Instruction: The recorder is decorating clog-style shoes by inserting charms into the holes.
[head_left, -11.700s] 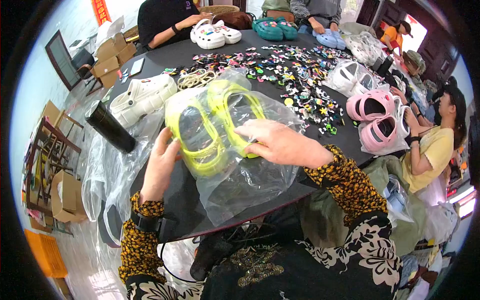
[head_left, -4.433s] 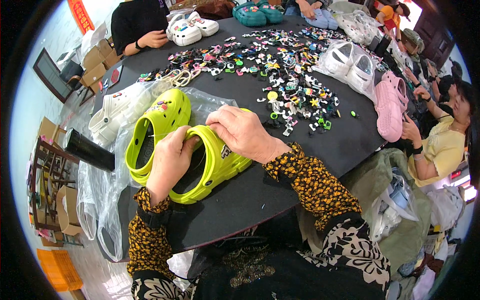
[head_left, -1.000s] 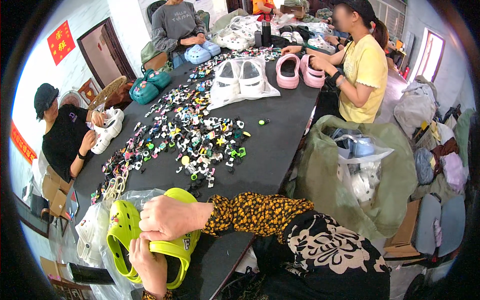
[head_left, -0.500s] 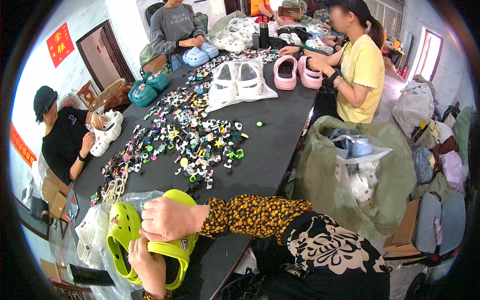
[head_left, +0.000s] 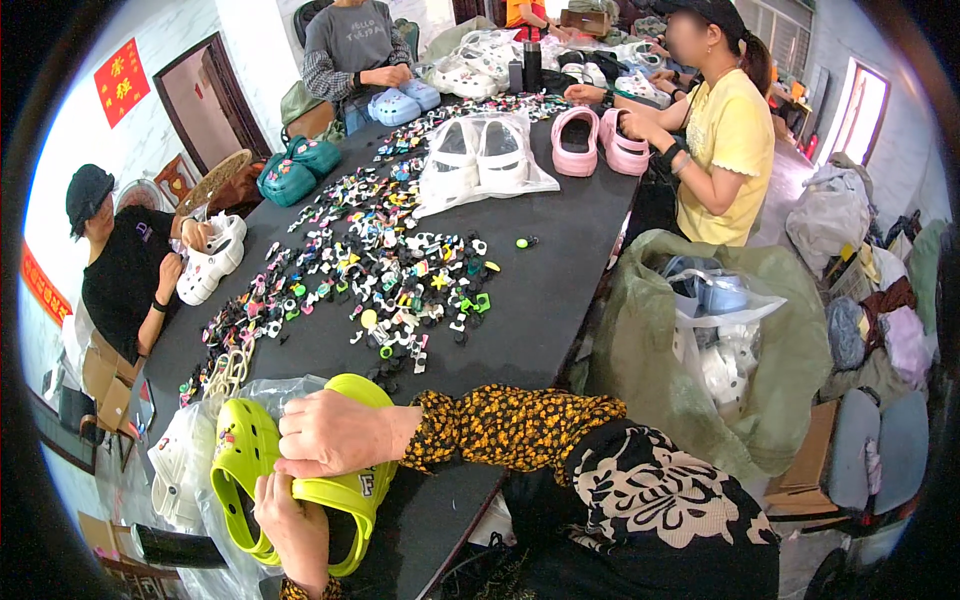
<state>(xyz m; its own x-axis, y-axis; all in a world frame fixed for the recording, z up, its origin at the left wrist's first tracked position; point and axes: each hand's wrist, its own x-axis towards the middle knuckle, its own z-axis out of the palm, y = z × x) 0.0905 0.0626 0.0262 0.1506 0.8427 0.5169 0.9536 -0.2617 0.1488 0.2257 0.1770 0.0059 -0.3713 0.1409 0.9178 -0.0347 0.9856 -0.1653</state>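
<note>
Two lime-green foam clogs lie side by side in front of me at the table's near left edge. The right clog (head_left: 363, 481) is under my hands and bears a dark-and-white charm on its side. My right hand (head_left: 335, 432) reaches across its upper with fingers curled down. From below, my left hand (head_left: 293, 525) grips the rim of its opening, with fingers bent inside. Both hands meet there, and whatever small thing may be between the fingertips is hidden. The left clog (head_left: 247, 440), with small colourful charms on it, touches the first and is not held.
White clogs (head_left: 177, 465) in clear plastic lie left of the green pair. A heap of small charms (head_left: 400, 280) spreads over the black table (head_left: 540, 300). A bagged white pair (head_left: 475, 165) lies beyond. Co-workers handle clogs around the table; a green sack (head_left: 640, 370) stands at right.
My hands stay on the right green clog with hardly any shift. The whole view has moved slightly. The co-worker at left has tilted a white clog a little.
</note>
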